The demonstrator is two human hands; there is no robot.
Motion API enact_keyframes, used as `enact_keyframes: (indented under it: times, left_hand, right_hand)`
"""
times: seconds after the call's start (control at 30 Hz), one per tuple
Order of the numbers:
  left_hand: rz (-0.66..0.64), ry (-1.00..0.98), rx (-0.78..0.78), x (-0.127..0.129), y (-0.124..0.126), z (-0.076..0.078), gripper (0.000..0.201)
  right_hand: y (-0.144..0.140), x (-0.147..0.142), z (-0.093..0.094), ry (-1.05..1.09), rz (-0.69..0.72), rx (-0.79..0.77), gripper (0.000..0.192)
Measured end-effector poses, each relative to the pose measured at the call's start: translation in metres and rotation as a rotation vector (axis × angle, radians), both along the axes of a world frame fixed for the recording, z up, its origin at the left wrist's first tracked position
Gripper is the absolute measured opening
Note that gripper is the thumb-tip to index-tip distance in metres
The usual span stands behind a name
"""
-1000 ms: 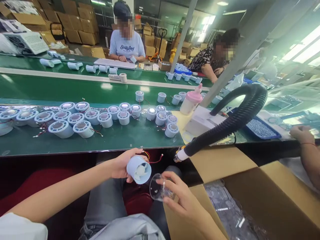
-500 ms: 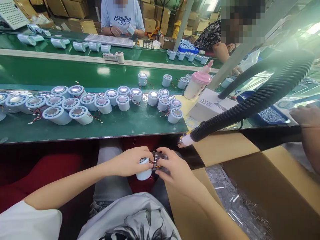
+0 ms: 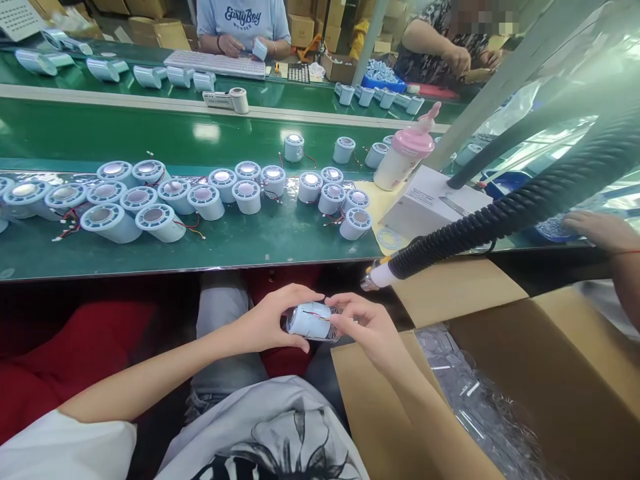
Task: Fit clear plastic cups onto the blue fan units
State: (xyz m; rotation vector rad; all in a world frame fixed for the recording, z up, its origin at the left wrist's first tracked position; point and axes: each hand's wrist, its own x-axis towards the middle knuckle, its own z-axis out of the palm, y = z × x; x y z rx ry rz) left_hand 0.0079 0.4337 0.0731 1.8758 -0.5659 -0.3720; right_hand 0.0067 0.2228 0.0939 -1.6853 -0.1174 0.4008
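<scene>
- Factory line, green bench (image 3: 250,250); work held over the lap.
- Left hand (image 3: 267,320) grips pale-blue fan housing (image 3: 309,321).
- Right hand (image 3: 367,327) pinches clear cover (image 3: 334,331) onto it, seemingly nearly seated.
- Beyond: many fan units (image 3: 150,207) waiting uncovered.

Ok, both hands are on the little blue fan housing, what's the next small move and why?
Probably press the clear cover fully onto the fan housing: the left hand steadies it, the right hand pinches the cover end, and the red wire lies along it.
</scene>
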Motion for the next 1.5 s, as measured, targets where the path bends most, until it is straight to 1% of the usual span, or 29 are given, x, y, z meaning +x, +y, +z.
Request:
enact_keyframes:
  times: [0.1,0.13,0.17,0.2,0.23,0.27,0.3,0.37,0.4,0.47,0.57,0.67,0.73,0.97,1.17,1.3,1.4,1.5]
  left_hand:
    - [-0.040,0.245,-0.151,-0.001,-0.001,0.003,0.068]
    - [-0.037,0.325,-0.201,-0.002,-0.001,0.004,0.066]
    - [-0.024,0.391,-0.252,-0.003,-0.001,0.005,0.065]
    - [-0.003,0.446,-0.304,-0.004,-0.002,0.005,0.064]
    - [0.020,0.495,-0.353,-0.005,-0.002,0.006,0.064]
    - [0.036,0.542,-0.394,-0.006,-0.002,0.006,0.063]
    - [0.045,0.582,-0.422,-0.007,-0.002,0.007,0.063]
    - [0.035,0.628,-0.429,-0.010,-0.001,0.009,0.063]
    - [0.022,0.624,-0.410,-0.010,-0.001,0.011,0.064]
    - [-0.003,0.547,-0.332,-0.011,0.001,0.017,0.068]
    - [-0.045,0.384,-0.236,-0.009,0.003,0.024,0.071]
    - [-0.077,0.290,-0.223,-0.008,0.004,0.030,0.073]
    - [-0.084,0.254,-0.217,-0.008,0.004,0.031,0.073]
    - [-0.084,0.208,-0.169,-0.009,0.004,0.033,0.073]
    - [-0.099,0.160,-0.149,-0.008,0.006,0.033,0.073]
    - [-0.104,0.136,-0.155,-0.007,0.006,0.034,0.072]
    - [-0.111,0.115,-0.158,-0.007,0.007,0.035,0.072]
    - [-0.112,0.092,-0.159,-0.007,0.007,0.035,0.071]
  right_hand:
    - [-0.003,0.001,-0.002,0.195,-0.070,0.145,0.032]
    - [-0.003,0.001,-0.003,0.233,-0.068,0.201,0.031]
    - [-0.004,0.000,-0.003,0.230,-0.045,0.249,0.029]
    - [-0.004,-0.001,-0.003,0.180,-0.003,0.267,0.027]
    - [-0.005,-0.003,-0.003,0.088,0.043,0.242,0.029]
    - [-0.006,-0.005,-0.002,-0.033,0.088,0.177,0.033]
    - [-0.006,-0.008,-0.002,-0.166,0.122,0.083,0.037]
    - [-0.009,-0.012,-0.002,-0.382,0.158,-0.106,0.039]
    - [-0.010,-0.014,-0.002,-0.446,0.169,-0.160,0.038]
    - [-0.014,-0.018,-0.002,-0.463,0.185,-0.182,0.040]
    - [-0.017,-0.020,-0.002,-0.341,0.186,-0.107,0.047]
    - [-0.017,-0.020,-0.001,-0.255,0.185,-0.014,0.049]
    - [-0.016,-0.020,0.002,-0.212,0.181,0.021,0.048]
    - [-0.013,-0.017,0.010,-0.033,0.169,0.090,0.046]
    - [-0.013,-0.015,0.006,0.130,0.158,0.205,0.045]
    - [-0.010,-0.014,0.006,0.227,0.136,0.233,0.045]
    - [-0.007,-0.014,0.007,0.274,0.106,0.275,0.044]
    - [-0.004,-0.014,0.005,0.305,0.109,0.310,0.040]
